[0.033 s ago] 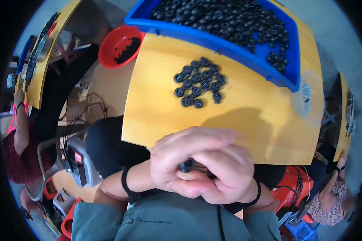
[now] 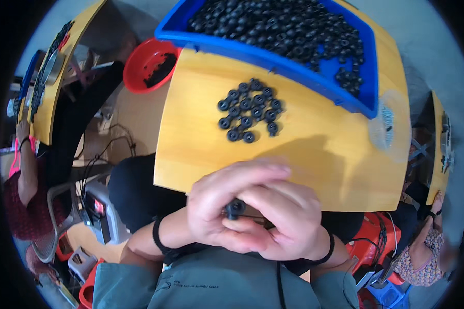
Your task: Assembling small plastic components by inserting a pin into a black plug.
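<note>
My left hand (image 2: 207, 208) and my right hand (image 2: 293, 216) are pressed together in front of my body, just off the near edge of the yellow table. Between their curled fingers is a small round black part (image 2: 235, 207) with a ring-shaped face, gripped near a thumb tip. The fingers overlap, and the inside of the grip is mostly hidden. Farther off on the table lies a loose group of similar black parts (image 2: 246, 122), many with a ring-shaped face upward.
A blue bin (image 2: 273, 66) heaped with black pieces stands at the table's far side. Right of it lies a clear round dish (image 2: 389, 129) with small pale bits. A red basin (image 2: 134, 69) with black scraps is at left. Other people sit at both sides.
The whole view has shifted slightly, with the bin and parts a little further left. The black part between my hands now shows more of its round face. My hands keep nearly the same pose.
</note>
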Motion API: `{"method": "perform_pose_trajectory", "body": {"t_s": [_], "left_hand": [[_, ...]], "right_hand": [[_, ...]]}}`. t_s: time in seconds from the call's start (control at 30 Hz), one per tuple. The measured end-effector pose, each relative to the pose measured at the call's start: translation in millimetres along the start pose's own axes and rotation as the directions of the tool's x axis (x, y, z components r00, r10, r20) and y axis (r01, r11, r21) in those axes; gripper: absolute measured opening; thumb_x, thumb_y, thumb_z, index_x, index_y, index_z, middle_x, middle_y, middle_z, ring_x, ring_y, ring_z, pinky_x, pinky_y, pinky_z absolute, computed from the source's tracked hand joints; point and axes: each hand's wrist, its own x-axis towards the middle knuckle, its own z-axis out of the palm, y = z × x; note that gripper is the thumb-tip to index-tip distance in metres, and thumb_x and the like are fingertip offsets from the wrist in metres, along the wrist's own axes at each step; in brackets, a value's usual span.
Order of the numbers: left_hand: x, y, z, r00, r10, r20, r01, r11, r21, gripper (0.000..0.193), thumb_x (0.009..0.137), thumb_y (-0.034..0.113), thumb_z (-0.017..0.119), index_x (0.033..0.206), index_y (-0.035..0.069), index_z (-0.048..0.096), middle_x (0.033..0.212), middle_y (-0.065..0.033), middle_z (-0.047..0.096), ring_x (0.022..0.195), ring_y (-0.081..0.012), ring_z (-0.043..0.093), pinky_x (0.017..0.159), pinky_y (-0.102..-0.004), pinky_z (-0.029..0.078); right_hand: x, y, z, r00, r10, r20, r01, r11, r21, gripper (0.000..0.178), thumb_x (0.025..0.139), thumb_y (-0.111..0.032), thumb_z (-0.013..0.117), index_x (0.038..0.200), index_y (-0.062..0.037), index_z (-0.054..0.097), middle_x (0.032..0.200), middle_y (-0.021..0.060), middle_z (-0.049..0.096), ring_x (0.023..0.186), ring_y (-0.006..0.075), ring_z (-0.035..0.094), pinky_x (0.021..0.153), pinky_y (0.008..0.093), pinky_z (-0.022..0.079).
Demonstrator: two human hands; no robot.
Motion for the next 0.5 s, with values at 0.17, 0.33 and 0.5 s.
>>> {"method": "perform_pose_trajectory", "body": {"t_s": [0.17, 0.33, 0.5], "left_hand": [[3.4, 6.3, -21.0, 0.842, -0.059, -0.536, 0.193, 0.961, 0.197, 0.063, 0.081, 0.027, 0.059, 0.131, -0.003, 0.033, 0.129, -0.0195, 0.044, 0.123, -0.0299, 0.041, 0.101, -0.0398, 0.03], [11.8, -10.0, -3.3, 0.909, -0.224, -0.35, 0.409, 0.639, 0.652, 0.097, 0.063, 0.02, 0.077, 0.138, -0.002, 0.019, 0.142, -0.0269, 0.016, 0.132, -0.0409, 0.02, 0.104, -0.0503, 0.021], [29.7, -17.2, 12.6, 0.895, -0.28, -0.347, 0.441, 0.453, 0.775, 0.115, 0.057, 0.032, 0.083, 0.14, -0.001, 0.01, 0.144, -0.0288, 0.008, 0.133, -0.0466, 0.01, 0.102, -0.0602, 0.018]], "right_hand": [[-0.3, 28.4, -30.2, 0.888, 0.457, -0.044, -0.427, 0.788, -0.443, 0.024, 0.074, -0.017, 0.069, 0.089, -0.0015, 0.059, 0.077, 0.0141, 0.061, 0.068, 0.0305, 0.061, 0.058, 0.0398, 0.047], [8.6, 47.5, -26.7, 0.846, 0.482, -0.229, -0.531, 0.804, -0.267, 0.038, 0.074, -0.022, 0.071, 0.102, 0.0002, 0.06, 0.074, 0.0128, 0.061, 0.063, 0.0249, 0.061, 0.056, 0.035, 0.048], [11.1, 49.9, -38.0, 0.792, 0.557, -0.249, -0.606, 0.764, -0.221, 0.04, 0.077, -0.024, 0.068, 0.109, -0.0012, 0.059, 0.077, 0.0127, 0.063, 0.062, 0.0219, 0.062, 0.055, 0.0324, 0.049]]}}
